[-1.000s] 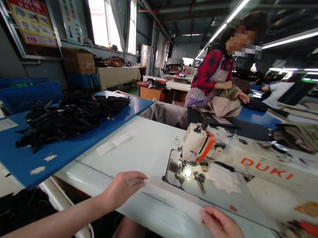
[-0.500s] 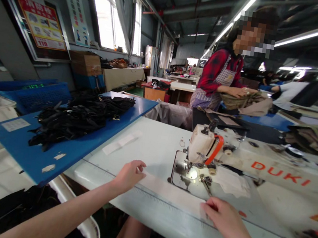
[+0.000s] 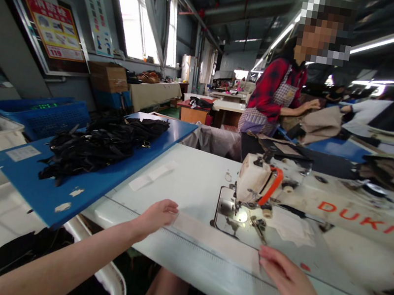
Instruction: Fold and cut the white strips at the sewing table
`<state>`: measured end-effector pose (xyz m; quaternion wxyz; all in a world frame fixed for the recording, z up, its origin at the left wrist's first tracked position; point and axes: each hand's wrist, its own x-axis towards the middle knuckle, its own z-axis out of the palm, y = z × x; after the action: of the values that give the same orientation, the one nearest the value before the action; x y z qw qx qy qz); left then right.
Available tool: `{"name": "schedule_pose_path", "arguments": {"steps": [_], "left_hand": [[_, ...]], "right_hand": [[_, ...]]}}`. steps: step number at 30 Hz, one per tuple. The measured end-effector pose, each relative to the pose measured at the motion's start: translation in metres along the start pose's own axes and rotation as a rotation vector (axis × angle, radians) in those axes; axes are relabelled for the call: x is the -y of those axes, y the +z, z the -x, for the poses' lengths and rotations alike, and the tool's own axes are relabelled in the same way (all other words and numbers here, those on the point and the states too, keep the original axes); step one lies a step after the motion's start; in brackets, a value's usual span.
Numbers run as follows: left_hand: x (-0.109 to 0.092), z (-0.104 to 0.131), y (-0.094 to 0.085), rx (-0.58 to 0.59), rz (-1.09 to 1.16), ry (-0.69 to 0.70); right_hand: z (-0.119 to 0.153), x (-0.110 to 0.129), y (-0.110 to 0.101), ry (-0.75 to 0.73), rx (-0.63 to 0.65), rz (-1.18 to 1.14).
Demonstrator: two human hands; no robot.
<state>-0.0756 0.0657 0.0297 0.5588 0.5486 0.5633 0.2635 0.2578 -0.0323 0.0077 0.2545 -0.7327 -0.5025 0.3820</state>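
Both hands have slid a little toward the far edge of the desk (image 3: 192, 176) since a second ago, and the white strip (image 3: 218, 239) went with them, its long side now lying right at the needle plate of the sewing machine (image 3: 262, 183). At the strip's left end, the left hand (image 3: 156, 216) has its fingers loosely curled, the tips pressing the fabric down. On the strip's right end the right hand (image 3: 286, 279) lies flat and open, fingers stretched. That makes 1 strip under 2 hands, near the front edge of the desk. A second, smaller white strip (image 3: 153, 175) lies alone toward the left edge. Along that left edge sits 1 blue board (image 3: 43, 193) carrying 1 heap of black straps (image 3: 100, 144). Beyond the far edge, 1 co-worker (image 3: 276, 93) handles tan fabric.
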Motion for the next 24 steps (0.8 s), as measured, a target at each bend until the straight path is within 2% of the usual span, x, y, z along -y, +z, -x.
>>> {"name": "schedule_pose_path", "arguments": {"steps": [5, 11, 14, 18, 21, 24], "left_hand": [[-0.001, 0.001, 0.0, 0.015, 0.041, 0.005], [-0.001, 0.001, 0.0, -0.002, -0.015, 0.065], [-0.001, -0.004, 0.002, 0.005, -0.102, 0.092], [0.003, -0.01, 0.0, -0.046, -0.262, 0.131], [0.003, -0.009, -0.002, -0.024, -0.425, 0.272], [-0.005, -0.01, -0.002, 0.141, -0.682, 0.488]], "right_hand": [[0.003, 0.006, -0.001, 0.006, -0.017, -0.053], [0.01, 0.013, -0.004, -0.016, -0.087, -0.062], [0.007, 0.012, -0.002, 0.0, -0.043, -0.062], [0.005, 0.01, -0.002, 0.002, -0.003, 0.022], [0.007, 0.015, -0.001, -0.055, -0.034, 0.185], [0.009, 0.026, 0.004, -0.225, -0.053, 0.375]]}}
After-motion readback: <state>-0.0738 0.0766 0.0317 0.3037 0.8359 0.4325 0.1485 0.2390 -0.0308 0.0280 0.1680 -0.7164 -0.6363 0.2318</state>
